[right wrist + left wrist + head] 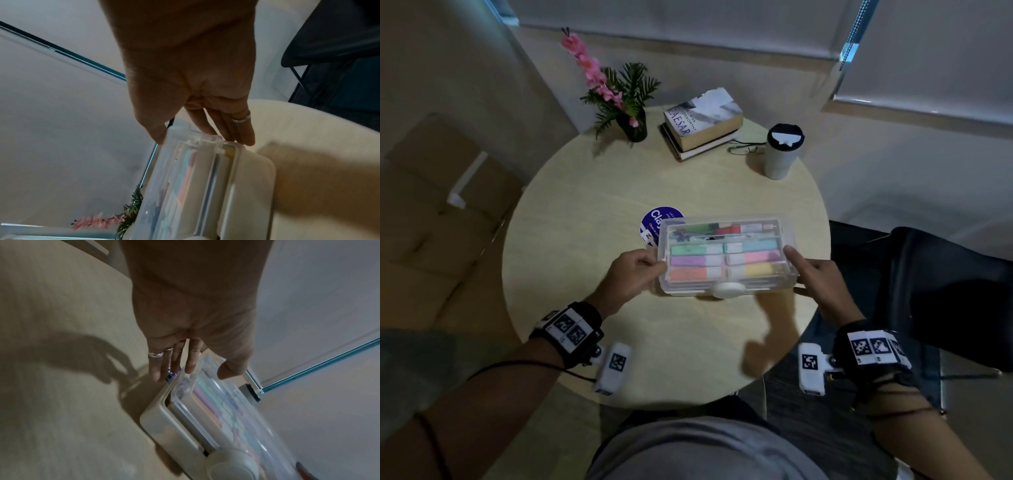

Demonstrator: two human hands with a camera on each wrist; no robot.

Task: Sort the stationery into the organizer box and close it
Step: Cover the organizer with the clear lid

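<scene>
Clear glossy plastic organizer box [726, 255] on matt pale wood table [599, 192]

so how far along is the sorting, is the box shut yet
Mostly done: the highlighters lie in rows inside the box and the clear lid is down over them. In hand: the left hand and right hand hold the box by its ends. Left: I cannot tell whether the white latch is snapped shut. No loose stationery shows on the table.

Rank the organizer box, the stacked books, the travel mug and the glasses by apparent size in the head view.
1. organizer box, though it is nearest the camera
2. stacked books
3. travel mug
4. glasses
</scene>
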